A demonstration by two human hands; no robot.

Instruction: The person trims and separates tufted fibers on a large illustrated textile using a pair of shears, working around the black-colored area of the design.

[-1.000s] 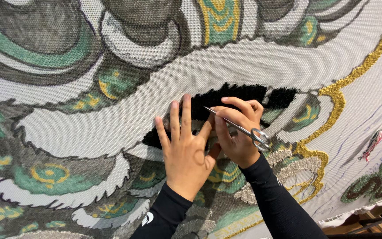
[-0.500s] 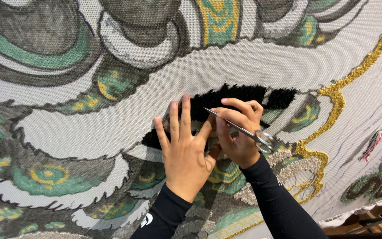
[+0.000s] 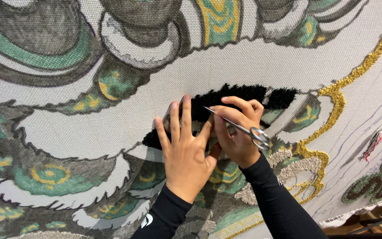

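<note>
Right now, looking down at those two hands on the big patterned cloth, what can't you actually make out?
All from the head view:
- Scissors: the right hand covers the middle of the blades, so how far they are open is unclear.
- Black tufted strip: its lower part is hidden behind the left hand and the right hand.
- Printed cloth: cut off by every frame edge.
- Small red and white object at right: too small to identify.
</note>
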